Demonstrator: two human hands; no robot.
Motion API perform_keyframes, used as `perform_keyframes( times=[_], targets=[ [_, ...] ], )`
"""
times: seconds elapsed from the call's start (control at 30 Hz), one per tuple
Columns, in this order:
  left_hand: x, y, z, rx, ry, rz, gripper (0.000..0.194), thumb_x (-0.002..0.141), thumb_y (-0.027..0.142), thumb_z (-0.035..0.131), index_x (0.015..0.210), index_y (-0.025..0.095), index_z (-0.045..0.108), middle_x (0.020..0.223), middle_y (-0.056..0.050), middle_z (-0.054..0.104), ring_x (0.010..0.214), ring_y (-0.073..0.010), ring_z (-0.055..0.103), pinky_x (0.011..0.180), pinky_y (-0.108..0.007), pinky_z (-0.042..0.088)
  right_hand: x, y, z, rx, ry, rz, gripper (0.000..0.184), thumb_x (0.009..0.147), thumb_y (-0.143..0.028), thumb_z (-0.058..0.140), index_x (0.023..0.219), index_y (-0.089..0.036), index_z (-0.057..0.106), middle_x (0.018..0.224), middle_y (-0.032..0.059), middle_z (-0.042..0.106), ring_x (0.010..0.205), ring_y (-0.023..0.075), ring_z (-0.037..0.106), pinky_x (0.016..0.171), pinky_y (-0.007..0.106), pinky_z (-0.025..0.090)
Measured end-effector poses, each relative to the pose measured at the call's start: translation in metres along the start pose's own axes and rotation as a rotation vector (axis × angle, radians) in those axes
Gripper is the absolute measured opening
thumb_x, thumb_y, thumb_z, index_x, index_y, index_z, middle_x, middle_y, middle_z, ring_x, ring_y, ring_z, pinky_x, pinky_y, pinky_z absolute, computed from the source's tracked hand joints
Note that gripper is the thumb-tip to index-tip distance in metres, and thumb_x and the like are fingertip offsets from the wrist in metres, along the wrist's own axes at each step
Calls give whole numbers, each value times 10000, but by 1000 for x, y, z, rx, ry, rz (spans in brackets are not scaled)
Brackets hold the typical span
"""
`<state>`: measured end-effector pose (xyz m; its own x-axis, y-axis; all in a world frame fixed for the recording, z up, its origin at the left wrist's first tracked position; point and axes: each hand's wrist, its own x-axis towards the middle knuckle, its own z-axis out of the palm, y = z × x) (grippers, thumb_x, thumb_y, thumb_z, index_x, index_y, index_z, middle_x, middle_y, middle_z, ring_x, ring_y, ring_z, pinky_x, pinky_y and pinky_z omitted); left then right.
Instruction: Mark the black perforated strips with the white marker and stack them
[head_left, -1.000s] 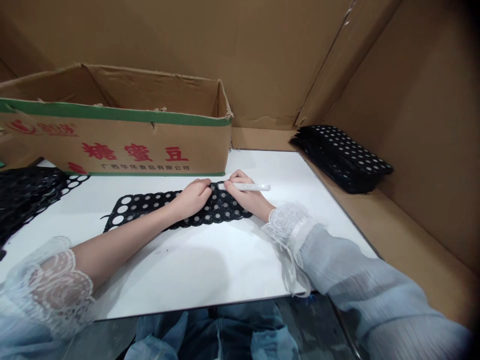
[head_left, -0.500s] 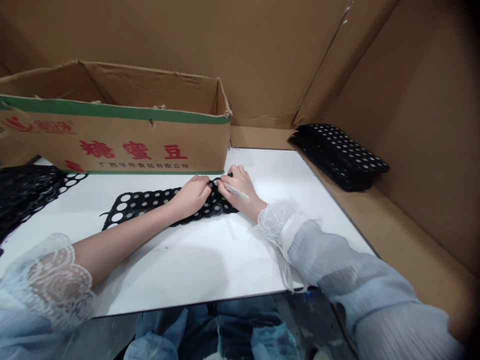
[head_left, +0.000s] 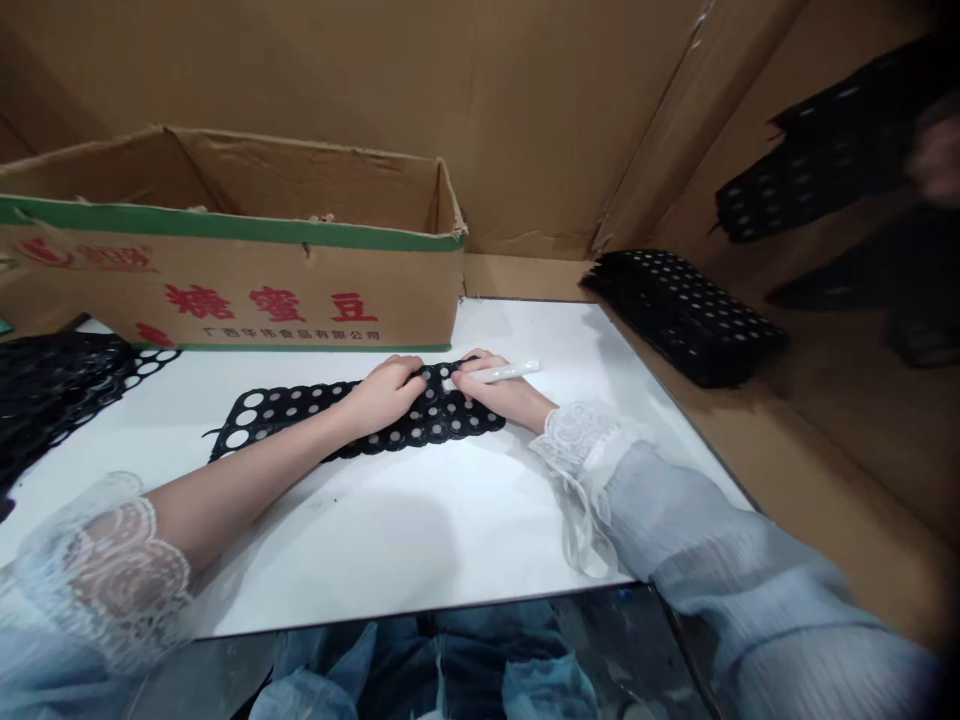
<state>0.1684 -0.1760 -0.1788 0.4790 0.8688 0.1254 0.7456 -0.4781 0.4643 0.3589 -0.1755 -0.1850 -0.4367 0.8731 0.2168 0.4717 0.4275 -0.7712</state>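
Observation:
A flat black strip with rows of round holes [head_left: 412, 435] lies on the white board, and larger rings line its left end. My left hand [head_left: 386, 393] is closed with bent fingers over the strip's far edge, near its middle. In my right hand [head_left: 506, 392], closed by the strip's right end, is a slim white pen-like tool [head_left: 512, 371]. The tool slants up to the right, and its lower end is close to the strip's holes. Some of the right fingertips are hidden behind the strip.
Behind the strip stands an open cardboard box [head_left: 300, 290]. Black netted pieces [head_left: 52, 400] are heaped at the left. A stack of dotted black strips [head_left: 686, 320] lies right of the board [head_left: 420, 530]. Another person's blurred hand [head_left: 937, 155] is at the upper right beside more black strips [head_left: 817, 150].
My right hand has shifted slightly right and down, and the pen-like tool now points up to the right. Another person's hand and black strips have appeared at the upper right.

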Motion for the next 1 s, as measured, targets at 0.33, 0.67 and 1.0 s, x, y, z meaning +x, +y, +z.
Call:
perform_keyframes(
  times=[0.33, 0.67, 1.0],
  targets=[
    [0, -1, -5, -47, -73, 34, 129, 693, 304, 437, 683, 175, 433, 698, -12, 518, 682, -172, 493, 622, -263, 355, -5, -7, 0, -132, -1, -90, 328, 802, -282, 451, 488, -187, 471, 826, 50, 476, 987, 195, 397, 930, 363, 304],
    [-4, 0, 0, -32, -11, -8, 150, 718, 301, 427, 636, 181, 392, 645, -4, 462, 641, -162, 461, 592, -263, 332, -5, -2, 19, -385, 140, -121, 284, 826, -327, 442, 605, -186, 553, 884, 60, 450, 937, 211, 346, 868, 406, 290],
    [-2, -3, 0, 95, 42, 114, 129, 753, 299, 399, 692, 187, 378, 670, -27, 467, 722, -201, 453, 641, -299, 354, -7, -11, 2, -149, 24, -11, 335, 819, -305, 425, 511, -181, 470, 809, 56, 500, 962, 196, 409, 894, 346, 315]
  ],
)
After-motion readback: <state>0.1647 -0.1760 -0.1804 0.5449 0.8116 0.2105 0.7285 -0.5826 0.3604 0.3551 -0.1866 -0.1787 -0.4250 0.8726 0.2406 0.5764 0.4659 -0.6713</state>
